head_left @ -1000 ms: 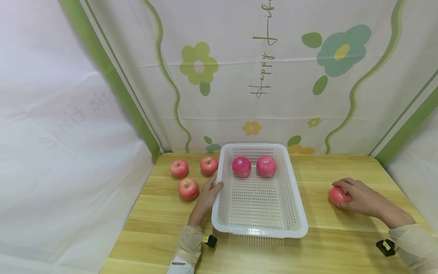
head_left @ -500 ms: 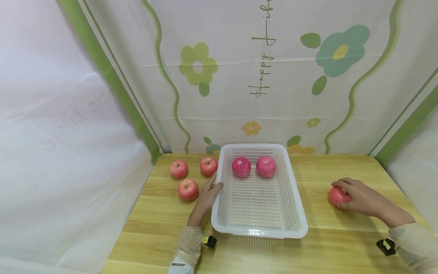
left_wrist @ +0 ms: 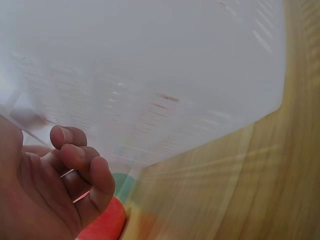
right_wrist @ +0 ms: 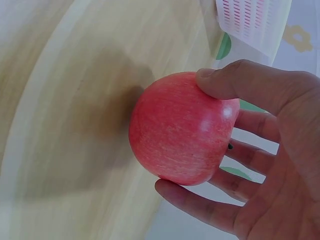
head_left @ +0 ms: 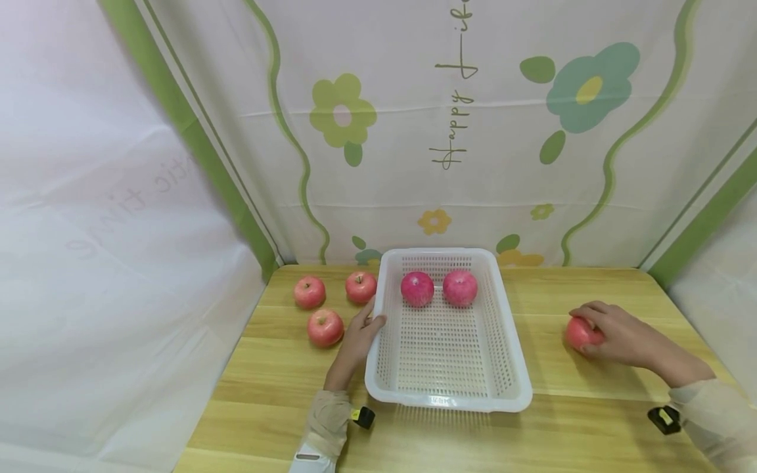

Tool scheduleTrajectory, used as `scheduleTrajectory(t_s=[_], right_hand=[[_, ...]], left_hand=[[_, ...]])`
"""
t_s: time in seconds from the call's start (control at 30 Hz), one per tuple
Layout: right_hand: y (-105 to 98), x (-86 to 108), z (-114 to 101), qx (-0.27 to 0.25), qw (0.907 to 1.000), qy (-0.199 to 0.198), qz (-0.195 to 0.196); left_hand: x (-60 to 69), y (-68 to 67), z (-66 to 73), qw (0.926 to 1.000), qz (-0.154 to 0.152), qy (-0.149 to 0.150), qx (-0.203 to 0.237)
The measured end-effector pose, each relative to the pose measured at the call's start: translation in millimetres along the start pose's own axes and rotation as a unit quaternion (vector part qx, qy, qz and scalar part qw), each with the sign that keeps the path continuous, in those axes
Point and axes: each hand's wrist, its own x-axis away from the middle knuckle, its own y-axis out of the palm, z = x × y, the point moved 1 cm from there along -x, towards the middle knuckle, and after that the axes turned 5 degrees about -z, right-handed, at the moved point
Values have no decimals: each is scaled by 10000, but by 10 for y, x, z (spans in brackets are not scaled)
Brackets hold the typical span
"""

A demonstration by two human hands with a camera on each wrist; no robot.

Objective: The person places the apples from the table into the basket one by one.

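From where I stand, the right hand has the red apple in its grip, thumb on one side and the fingers wrapped round the other, the stem end turned toward the palm. It is off to the right of the white basket, low at the bench; whether its underside touches the wood I cannot tell. I'd judge it firm and fairly light, too stiff to give under the fingertips, though its glossy skin could slip if pinched near one end, and a hard drop might bruise it. The widest part of its sides, where thumb and fingers now bear, looks the best hold. Over at the left hand, the fingers curl under the basket's side rim with the thumb over it; the basket looks like thin, light plastic that may flex a little, so the rim seems the right place to steady it. Three more apples sit just beyond and to the left of those fingers, and two pinker fruits lie inside the basket, past the thumb, at its far end.
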Motion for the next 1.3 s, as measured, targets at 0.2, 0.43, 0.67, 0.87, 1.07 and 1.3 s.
scheduleTrajectory(t_s=[0.2, 0.43, 0.67, 0.87, 1.07, 1.3], right_hand=[[-48, -40, -24, 27, 9999, -121, 91], [-101, -106, -76, 61, 9998, -172, 89], [-193, -157, -154, 50, 9999, -107, 34], [-267, -195, -198, 70, 9999, -112, 3], [-327, -227, -231, 113, 9997, -195, -28], [-408, -252, -282, 162, 9995, -280, 32]], left_hand=[[-12, -2, -26, 10000, -20, 42, 15], [-18, -5, -34, 9998, -83, 126, 115], [-10, -5, -35, 9998, -102, 107, 121], [-18, -7, -47, 9999, -107, 85, 104], [-25, -7, -44, 9998, -114, 92, 140], [-27, -8, -47, 9998, -89, 99, 123]])
